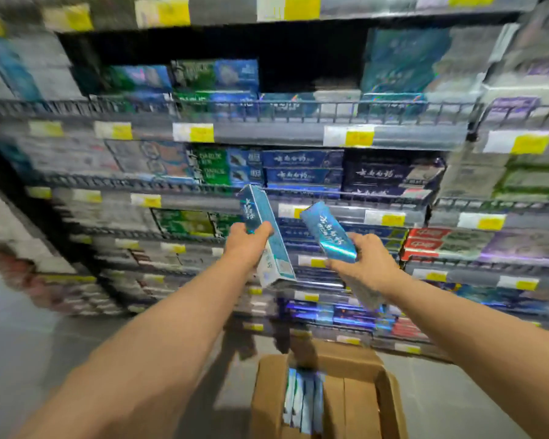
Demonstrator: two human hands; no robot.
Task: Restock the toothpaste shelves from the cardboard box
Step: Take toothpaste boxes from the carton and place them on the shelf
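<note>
Head view catches the stocking step under way: both hands are raised in front of the shelves (267, 134), each carrying one teal toothpaste carton. The left hand (246, 245) has fingers and thumb wrapped round the middle of a carton (255, 207) that stands nearly upright, its top tipped a little to the left. The right hand (370, 264) grips the lower end of a second carton (327, 231), which slants up and to the left. The two cartons are near each other but apart, and neither touches a shelf. Below, between the forearms, the cardboard box (355, 394) sits open on the floor (45, 359), with more teal cartons (301, 397) standing on edge in its left part. The restock therefore looks unfinished, with stock left to move.

Motion smears the picture, so the labels are hard to read. The next move, as I judge it, is placing: find the row that matches these cartons, turn each one flat with its long face outward, and slide it in behind the wire rail (330, 110). A dark gap (311, 58) on the upper shelf, just beside teal stock (403, 58), seems a likely slot, though I cannot tell whether the brand matches. Feeding one carton in at a time looks safer, since the rail is a lip to clear.
</note>
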